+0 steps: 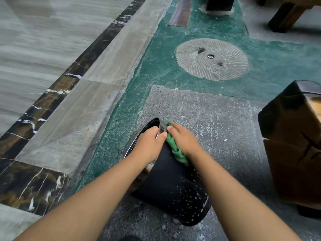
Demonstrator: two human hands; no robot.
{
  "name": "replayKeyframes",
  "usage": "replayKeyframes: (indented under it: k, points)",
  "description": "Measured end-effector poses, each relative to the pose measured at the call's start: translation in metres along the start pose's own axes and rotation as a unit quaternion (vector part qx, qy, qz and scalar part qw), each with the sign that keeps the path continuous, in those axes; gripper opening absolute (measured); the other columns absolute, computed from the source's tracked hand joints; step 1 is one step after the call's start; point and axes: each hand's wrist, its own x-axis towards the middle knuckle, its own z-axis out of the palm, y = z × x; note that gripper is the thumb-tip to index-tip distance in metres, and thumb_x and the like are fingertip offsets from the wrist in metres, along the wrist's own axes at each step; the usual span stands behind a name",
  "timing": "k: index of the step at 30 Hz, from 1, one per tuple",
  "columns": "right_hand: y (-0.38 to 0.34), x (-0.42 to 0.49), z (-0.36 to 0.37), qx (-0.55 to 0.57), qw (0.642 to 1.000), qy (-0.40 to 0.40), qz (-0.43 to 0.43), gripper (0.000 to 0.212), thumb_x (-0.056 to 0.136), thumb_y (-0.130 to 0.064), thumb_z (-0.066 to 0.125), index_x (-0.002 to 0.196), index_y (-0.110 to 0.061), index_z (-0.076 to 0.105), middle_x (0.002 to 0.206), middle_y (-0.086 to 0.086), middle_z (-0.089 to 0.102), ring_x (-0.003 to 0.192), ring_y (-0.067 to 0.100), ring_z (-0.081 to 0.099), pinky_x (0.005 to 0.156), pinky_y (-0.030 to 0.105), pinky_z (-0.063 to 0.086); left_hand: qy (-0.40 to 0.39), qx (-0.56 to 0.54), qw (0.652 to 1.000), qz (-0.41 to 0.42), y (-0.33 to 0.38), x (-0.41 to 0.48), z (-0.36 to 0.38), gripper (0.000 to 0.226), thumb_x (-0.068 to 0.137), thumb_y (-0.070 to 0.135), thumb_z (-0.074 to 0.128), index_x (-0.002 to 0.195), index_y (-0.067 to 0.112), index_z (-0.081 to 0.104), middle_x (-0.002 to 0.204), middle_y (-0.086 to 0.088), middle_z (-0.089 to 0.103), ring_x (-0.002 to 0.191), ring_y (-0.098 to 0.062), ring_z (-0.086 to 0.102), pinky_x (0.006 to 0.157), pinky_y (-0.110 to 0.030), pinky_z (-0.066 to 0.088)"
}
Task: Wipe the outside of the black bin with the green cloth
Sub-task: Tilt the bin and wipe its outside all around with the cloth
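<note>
Tilted on the grey stone floor (199, 108), the round black plastic bin (173, 185) is steadied by the left hand (149, 141) gripping its rim; the right hand (184, 140) presses the crumpled green cloth (175, 150) near the top. Pale specks lower down suggest wiping is unfinished.

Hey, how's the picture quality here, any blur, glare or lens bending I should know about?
Head view: wide-angle bending curves the floor lines toward the edges; the pale tiles at upper left are smeared; soft, even light, no hard shadows; a bright glint on the black bin rim beside the left hand; the right hand and green cloth look sharp.
</note>
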Motion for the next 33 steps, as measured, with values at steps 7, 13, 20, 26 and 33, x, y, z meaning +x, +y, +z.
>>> replayKeyframes:
  k: [7, 13, 20, 26, 33]
  points:
    - [0.013, 0.022, -0.022, 0.076, 0.987, -0.103, 0.101, 0.040, 0.098, -0.047, 0.041, 0.103, -0.018, 0.068, 0.111, 0.008, 0.067, 0.088, 0.015, 0.061, 0.075, 0.030, 0.041, -0.011, 0.013, 1.000, 0.012, 0.002, -0.008, -0.002, 0.041, 0.090, 0.036, 0.055, 0.064, 0.016, 0.030, 0.059, 0.003, 0.031, 0.055, -0.018, 0.029, 0.051, -0.036, 0.022]
    - [0.026, 0.010, -0.019, 0.070, 0.994, -0.050, 0.068, 0.035, 0.096, -0.041, 0.039, 0.091, -0.022, 0.068, 0.111, 0.005, 0.066, 0.105, 0.025, 0.059, 0.087, 0.037, 0.041, -0.009, 0.035, 0.999, 0.015, 0.007, -0.007, -0.001, 0.044, 0.092, 0.035, 0.051, 0.061, 0.015, 0.027, 0.059, 0.001, 0.032, 0.055, -0.019, 0.030, 0.048, -0.036, 0.020]
    - [0.053, -0.028, 0.008, -0.039, 0.997, 0.067, -0.010, 0.074, 0.083, -0.061, 0.030, 0.140, -0.019, 0.051, 0.142, 0.006, 0.054, 0.133, 0.026, 0.046, 0.112, 0.046, 0.032, 0.002, 0.024, 0.999, -0.040, 0.011, 0.012, 0.001, 0.042, 0.093, 0.028, 0.051, 0.058, 0.015, 0.031, 0.059, -0.001, 0.036, 0.058, -0.024, 0.037, 0.050, -0.035, 0.023]
    - [0.050, -0.089, 0.045, -0.123, 0.979, 0.158, -0.047, 0.068, 0.085, -0.052, 0.042, 0.147, -0.024, 0.042, 0.153, 0.010, 0.038, 0.143, 0.031, 0.029, 0.117, 0.051, 0.021, 0.008, 0.028, 0.997, -0.070, -0.005, 0.028, -0.012, 0.044, 0.094, 0.023, 0.052, 0.054, 0.014, 0.034, 0.056, -0.004, 0.037, 0.055, -0.022, 0.036, 0.049, -0.034, 0.022]
    - [0.054, -0.143, 0.088, -0.198, 0.961, 0.183, -0.065, 0.069, 0.088, -0.043, 0.049, 0.152, -0.024, 0.031, 0.161, 0.007, 0.028, 0.149, 0.031, 0.022, 0.118, 0.049, 0.018, 0.010, -0.026, 0.992, -0.125, -0.022, 0.040, -0.016, 0.045, 0.091, 0.025, 0.053, 0.052, 0.015, 0.032, 0.050, -0.005, 0.031, 0.048, -0.022, 0.031, 0.049, -0.031, 0.020]
